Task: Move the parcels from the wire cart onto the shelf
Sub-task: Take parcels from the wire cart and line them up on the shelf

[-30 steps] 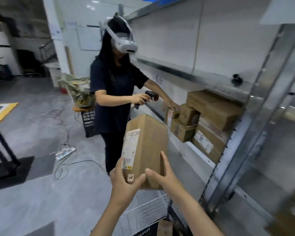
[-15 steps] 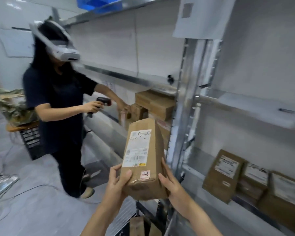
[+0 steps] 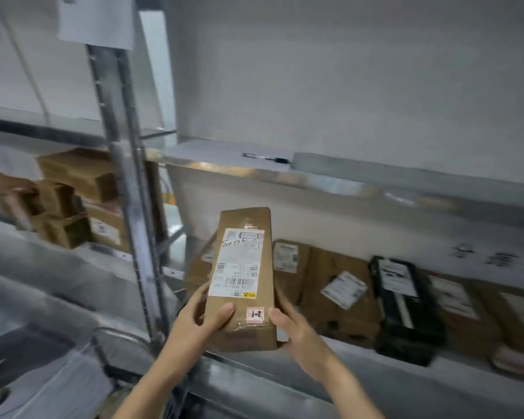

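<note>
Gripping the parcel [image 3: 242, 276] by its lower end, my left hand [image 3: 200, 322] at 8 o'clock, right hand [image 3: 297, 331] at 4; upright before the shelf [image 3: 454, 370]; stiff carton, probably light; tape may be slick.

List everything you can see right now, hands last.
held parcel: one, brown with white label, upright before the lower shelf.
shelf parcels: several, brown, lying on the lower shelf, right bay.
black parcel: one, black, among them.
stacked boxes: several, brown, left bay.
pen: one, dark, upper shelf.
post: one, grey metal, between the bays.
hands: two, bare; left hand and right hand grip the held parcel's lower end.
</note>
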A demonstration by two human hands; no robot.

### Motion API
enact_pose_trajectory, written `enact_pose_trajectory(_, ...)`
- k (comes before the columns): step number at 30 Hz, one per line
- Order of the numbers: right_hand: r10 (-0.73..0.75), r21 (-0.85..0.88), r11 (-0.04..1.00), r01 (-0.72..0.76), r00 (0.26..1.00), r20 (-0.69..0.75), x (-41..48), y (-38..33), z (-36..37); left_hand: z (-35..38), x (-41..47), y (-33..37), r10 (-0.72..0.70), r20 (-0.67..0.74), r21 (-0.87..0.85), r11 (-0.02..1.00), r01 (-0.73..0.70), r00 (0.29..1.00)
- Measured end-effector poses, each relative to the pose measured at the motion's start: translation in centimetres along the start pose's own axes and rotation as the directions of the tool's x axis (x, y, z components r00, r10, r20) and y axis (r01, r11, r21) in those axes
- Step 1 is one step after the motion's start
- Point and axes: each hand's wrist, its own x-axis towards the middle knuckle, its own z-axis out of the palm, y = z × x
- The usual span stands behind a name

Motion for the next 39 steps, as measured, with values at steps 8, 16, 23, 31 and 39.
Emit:
enact_pose_trajectory(8,-0.028,0.008,0.999,0.032,0.945,-0.325,-14.4,1.7,-13.3,18.6,-2.4,-0.3,0.011,0.255,0.049,0.998,-0.025,0.967)
enact_pose_trajectory(16,-0.076,-0.017,0.996,0.085,0.771,-0.632,-27.2,2.5,-22.4,34.2,-7.3,1.7,0.075,0.494,0.091,0.986,-0.137,0.866)
enact_pose_trajectory(23,-0.105,-0.032,0.991,0.131,0.595,-0.797,-36.3,3.2,-28.8,46.3,-9.4,2.0,0.078,0.68,0.073,0.982,-0.173,0.729)
enact_pose_trajectory(31,-0.034,-0.009,0.998,0.055,0.486,-0.873,-43.6,2.9,-40.7,62.4,-9.3,0.7,0.021,0.783,0.039,0.996,-0.084,0.622)
enact_pose_trajectory(39,0.018,-0.026,0.997,-0.071,0.553,-0.833,-47.8,0.0,-52.7,75.2,-7.8,1.3,-0.004,0.804,-0.012,1.0,0.024,0.594)
